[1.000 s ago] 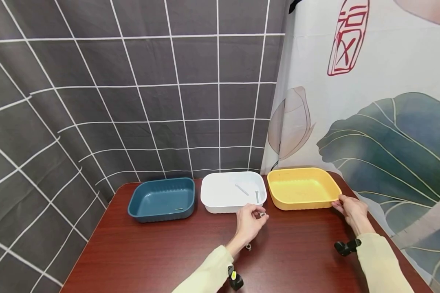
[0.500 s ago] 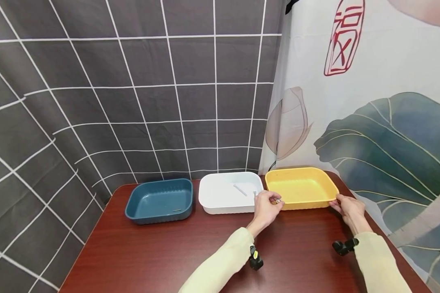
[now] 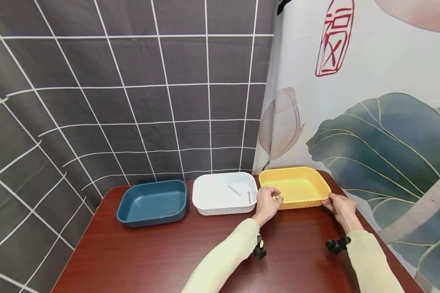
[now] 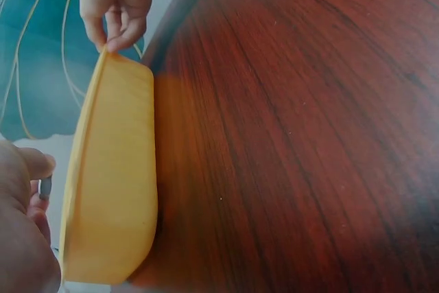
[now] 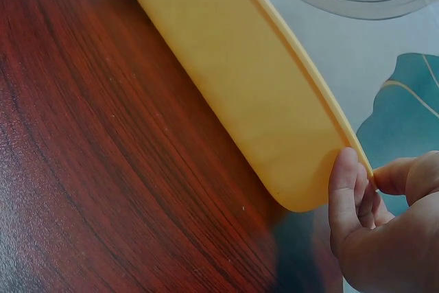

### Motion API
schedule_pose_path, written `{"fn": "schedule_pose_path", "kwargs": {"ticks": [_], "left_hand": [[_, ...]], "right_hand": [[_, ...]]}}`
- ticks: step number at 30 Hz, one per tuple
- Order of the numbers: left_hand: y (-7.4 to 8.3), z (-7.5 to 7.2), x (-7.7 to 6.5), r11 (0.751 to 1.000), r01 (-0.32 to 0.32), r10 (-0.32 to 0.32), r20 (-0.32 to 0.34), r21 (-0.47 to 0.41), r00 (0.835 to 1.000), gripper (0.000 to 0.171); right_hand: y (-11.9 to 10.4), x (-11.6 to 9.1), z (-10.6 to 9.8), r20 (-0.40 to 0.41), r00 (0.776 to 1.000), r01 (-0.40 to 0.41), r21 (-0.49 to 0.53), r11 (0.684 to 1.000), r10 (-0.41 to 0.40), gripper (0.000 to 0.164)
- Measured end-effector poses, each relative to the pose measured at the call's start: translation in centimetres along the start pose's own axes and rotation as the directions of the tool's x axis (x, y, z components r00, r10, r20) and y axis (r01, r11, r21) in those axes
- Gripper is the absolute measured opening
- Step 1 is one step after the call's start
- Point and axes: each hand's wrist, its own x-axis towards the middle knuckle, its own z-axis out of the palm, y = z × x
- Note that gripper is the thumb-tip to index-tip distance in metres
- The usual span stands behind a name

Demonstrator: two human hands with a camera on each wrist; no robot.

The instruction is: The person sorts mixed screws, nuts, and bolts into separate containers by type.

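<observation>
My left hand (image 3: 268, 205) pinches a small grey metal nut (image 4: 45, 187) between thumb and fingers, over the front left rim of the yellow tray (image 3: 297, 205). Fingers hide most of the nut. At the tray's front right corner, my right hand (image 3: 342, 209) grips the rim between thumb and fingers, as the right wrist view also shows. Beside the yellow tray stands a white tray (image 3: 209, 211). Two metal bolts lie in it, a longer one (image 3: 234, 190) and a shorter one (image 3: 249, 197).
A blue tray (image 3: 152, 221) stands left of the white one, with a small thin piece (image 3: 170, 212) inside. All three trays are lined up along the back of the reddish-brown table (image 3: 139, 260). Behind them hang a grey gridded cloth (image 3: 143, 101) and a white printed cloth (image 3: 297, 53).
The left hand has carried the nut rightward from in front of the white tray to the yellow tray. A ring-shaped piece seen on the table earlier is out of sight. The right hand keeps its grip.
</observation>
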Motion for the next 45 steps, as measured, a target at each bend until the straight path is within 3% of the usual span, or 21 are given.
{"fn": "schedule_pose_path", "kwargs": {"ticks": [10,23,30,36,45], "left_hand": [[-0.5,0.3,0.3,0.998,0.055,-0.057,0.055,0.032,0.997,0.012],[-0.6,0.3,0.5,0.995,0.054,-0.061,0.076,0.086,0.995,0.013],[-0.6,0.0,0.3,0.996,0.026,-0.032,0.071,0.087,0.997,0.016],[-0.8,-1.1,-0.6,1.000,-0.020,0.020,0.016,0.007,1.000,0.015],[-1.9,-3.7,-2.4,0.994,-0.052,0.044,-0.086,-0.096,0.995,0.013]], "right_hand": [[0.6,-0.3,0.6,0.009,1.000,0.012,-0.018,1.000,-0.012,0.015],[0.7,-0.3,0.9,0.018,1.000,0.006,-0.021,1.000,-0.006,0.013],[0.7,-0.2,0.7,0.020,1.000,0.010,-0.028,1.000,-0.010,0.016],[0.4,-0.2,0.5,0.015,1.000,0.007,-0.030,1.000,-0.006,0.022],[-0.2,-0.2,0.1,0.000,1.000,-0.006,-0.027,1.000,0.006,0.014]]}}
